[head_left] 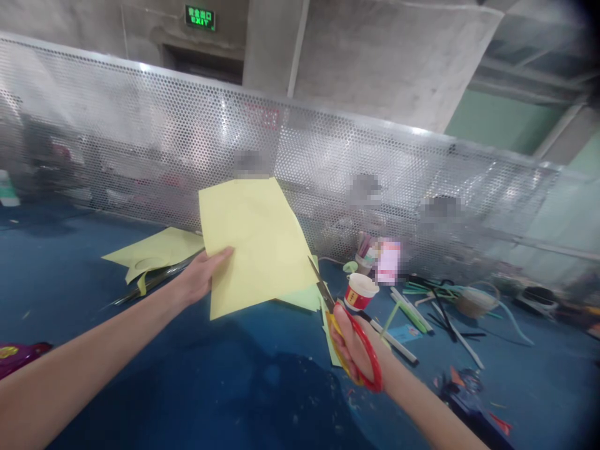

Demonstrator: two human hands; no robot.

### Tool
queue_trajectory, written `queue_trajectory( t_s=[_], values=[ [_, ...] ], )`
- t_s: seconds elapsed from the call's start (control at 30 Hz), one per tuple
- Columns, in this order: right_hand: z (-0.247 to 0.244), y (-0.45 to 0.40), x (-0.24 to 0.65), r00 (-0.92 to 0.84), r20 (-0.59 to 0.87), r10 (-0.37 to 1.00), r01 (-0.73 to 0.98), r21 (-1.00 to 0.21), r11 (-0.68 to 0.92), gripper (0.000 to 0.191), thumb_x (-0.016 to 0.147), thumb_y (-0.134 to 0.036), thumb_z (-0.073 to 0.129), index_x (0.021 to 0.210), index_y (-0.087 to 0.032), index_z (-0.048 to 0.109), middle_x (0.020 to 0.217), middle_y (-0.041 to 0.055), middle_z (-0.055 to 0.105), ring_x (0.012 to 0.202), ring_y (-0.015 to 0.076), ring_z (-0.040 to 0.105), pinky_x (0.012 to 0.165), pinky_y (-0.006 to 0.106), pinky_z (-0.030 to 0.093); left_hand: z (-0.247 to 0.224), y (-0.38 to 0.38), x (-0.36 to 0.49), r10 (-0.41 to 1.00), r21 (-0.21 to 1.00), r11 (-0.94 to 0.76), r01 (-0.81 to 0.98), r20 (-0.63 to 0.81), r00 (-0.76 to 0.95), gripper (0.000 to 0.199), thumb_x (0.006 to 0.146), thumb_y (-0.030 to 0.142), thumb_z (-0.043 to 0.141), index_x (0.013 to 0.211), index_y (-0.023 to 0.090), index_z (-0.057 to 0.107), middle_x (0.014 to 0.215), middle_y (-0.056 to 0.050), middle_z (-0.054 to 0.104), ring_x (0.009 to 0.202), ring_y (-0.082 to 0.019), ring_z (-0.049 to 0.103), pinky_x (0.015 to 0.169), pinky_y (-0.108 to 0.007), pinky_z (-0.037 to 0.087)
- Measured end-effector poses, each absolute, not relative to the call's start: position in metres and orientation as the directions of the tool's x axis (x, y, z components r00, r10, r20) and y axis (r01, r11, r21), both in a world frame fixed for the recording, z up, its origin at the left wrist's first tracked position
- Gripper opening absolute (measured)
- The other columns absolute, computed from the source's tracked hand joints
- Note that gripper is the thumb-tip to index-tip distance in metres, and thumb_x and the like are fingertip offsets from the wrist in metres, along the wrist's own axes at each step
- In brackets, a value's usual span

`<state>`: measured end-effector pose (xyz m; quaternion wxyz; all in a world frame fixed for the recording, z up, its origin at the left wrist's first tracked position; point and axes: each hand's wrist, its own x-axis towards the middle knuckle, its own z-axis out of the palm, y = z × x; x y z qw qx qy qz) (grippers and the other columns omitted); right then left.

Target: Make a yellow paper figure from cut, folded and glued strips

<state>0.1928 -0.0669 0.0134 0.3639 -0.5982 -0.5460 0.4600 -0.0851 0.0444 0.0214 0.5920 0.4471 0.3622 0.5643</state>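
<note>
Pale yellow sheet [253, 250] of paper, held up over the blue counter [201, 381]: the left hand [204, 275] pinches its left edge in a narrow grip, apparently to keep the face spread and steady. The right hand [351, 340] has its grip closed around the scissors [327, 297], blades angled up to the sheet's right edge, a hold that seems to suit cutting. A green sign [200, 17] reads "EXIT" beneath 安全出口; writing on the red-and-white paper cup [360, 290] is too small to read.
</note>
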Motion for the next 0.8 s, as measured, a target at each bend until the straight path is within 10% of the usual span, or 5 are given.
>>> queue_trajectory(
  t_s=[0.8],
  values=[
    [0.015, -0.068, 0.200, -0.176, -0.104, 0.979, 0.253, -0.966, -0.057, 0.053, 0.082, -0.066, 0.029, 0.062, -0.020, 0.046, 0.065, 0.0023, 0.059, 0.066, 0.0170, 0.060, 0.070, 0.033, 0.049, 0.026, 0.034, -0.075, 0.979, 0.957, 0.001, -0.288, 0.057, 0.193, 0.029, 0.074, 0.029, 0.066, 0.101, 0.017, 0.065, 0.101, -0.009, 0.070, 0.085, -0.025, 0.067, 0.075, -0.035, 0.057]
  ],
)
